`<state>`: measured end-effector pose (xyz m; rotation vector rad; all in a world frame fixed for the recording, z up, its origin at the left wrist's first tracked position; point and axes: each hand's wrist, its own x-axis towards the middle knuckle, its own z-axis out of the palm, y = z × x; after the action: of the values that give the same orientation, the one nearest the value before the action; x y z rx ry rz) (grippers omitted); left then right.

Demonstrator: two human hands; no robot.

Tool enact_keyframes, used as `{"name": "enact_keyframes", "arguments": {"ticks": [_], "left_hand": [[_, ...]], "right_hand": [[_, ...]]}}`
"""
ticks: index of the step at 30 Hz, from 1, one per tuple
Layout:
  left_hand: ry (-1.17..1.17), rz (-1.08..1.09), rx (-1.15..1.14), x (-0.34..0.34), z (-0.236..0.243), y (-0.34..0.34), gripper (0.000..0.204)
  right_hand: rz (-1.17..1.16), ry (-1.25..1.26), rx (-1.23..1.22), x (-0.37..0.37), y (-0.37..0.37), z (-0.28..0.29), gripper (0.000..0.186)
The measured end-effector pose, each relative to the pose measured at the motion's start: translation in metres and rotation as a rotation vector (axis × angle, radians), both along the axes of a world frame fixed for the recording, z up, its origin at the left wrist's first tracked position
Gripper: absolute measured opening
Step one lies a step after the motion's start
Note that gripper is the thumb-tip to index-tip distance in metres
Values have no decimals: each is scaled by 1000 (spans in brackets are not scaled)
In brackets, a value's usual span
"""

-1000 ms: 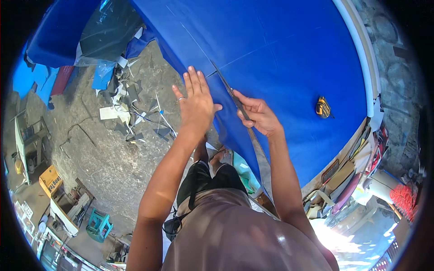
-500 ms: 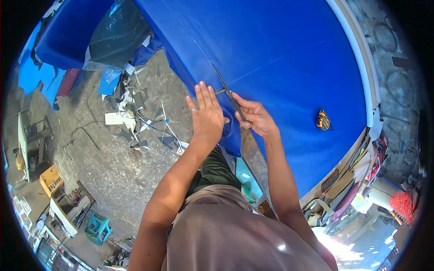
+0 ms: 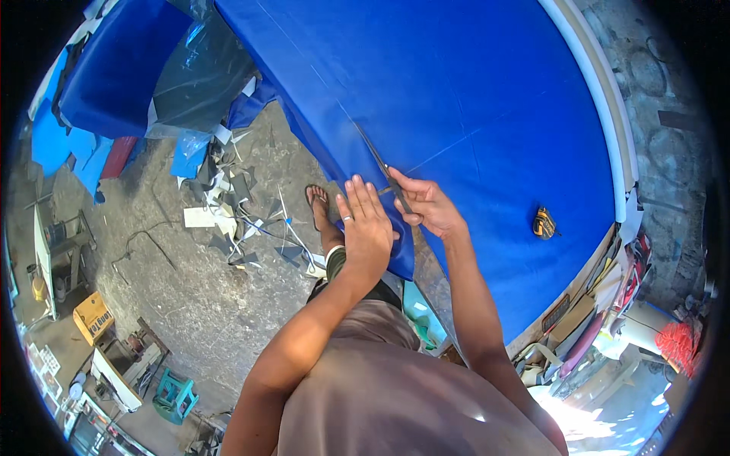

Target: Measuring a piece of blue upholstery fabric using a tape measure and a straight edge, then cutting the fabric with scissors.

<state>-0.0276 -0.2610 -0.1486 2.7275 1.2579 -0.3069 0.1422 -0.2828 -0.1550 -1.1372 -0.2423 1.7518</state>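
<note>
My right hand (image 3: 430, 207) is closed on dark scissors (image 3: 369, 146), their long blades pointing away from me along a pale line on the blue sheet material (image 3: 525, 91). The scissors lie at the cut near the sheet's left edge. Beside them, my left hand (image 3: 370, 234) rests with its fingers stretched out on the strip at the left of the blades, a ring on one finger. That strip hangs down in folds next to my left hand. Fainter pale lines cross the sheet farther right.
A yellow and black tape measure (image 3: 544, 223) sits on the sheet at the right. A pale roll (image 3: 608, 99) borders the far right edge. Offcuts (image 3: 220, 213) litter the floor at left, near my foot (image 3: 318, 205). A green stool (image 3: 175, 396) stands lower left.
The scissors and both hands have shifted slightly nearer and to the right in the picture, as the view has also moved. My sandalled foot has come into sight on the floor.
</note>
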Motion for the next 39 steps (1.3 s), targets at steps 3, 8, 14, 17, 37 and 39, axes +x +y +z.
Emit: {"name": "enact_keyframes", "arguments": {"ticks": [3,8,14,17,37,39], "left_hand": [[50,-47,29,0,7,5,97],[147,-158,27,2,21,15,84],[196,-301,106,3,26,29,60],[185,-349,132,3,22,32,60],[86,-435,57,12,6,38,43],[24,-407,5,13,5,37,43]], "right_hand": [[8,15,63,1,9,0,65],[4,36,81,0,40,-2,66],[28,-1,68,-2,68,7,68],[37,-19,68,-1,84,7,69],[38,19,80,-9,186,5,66],[37,21,82,-8,197,7,65]]}}
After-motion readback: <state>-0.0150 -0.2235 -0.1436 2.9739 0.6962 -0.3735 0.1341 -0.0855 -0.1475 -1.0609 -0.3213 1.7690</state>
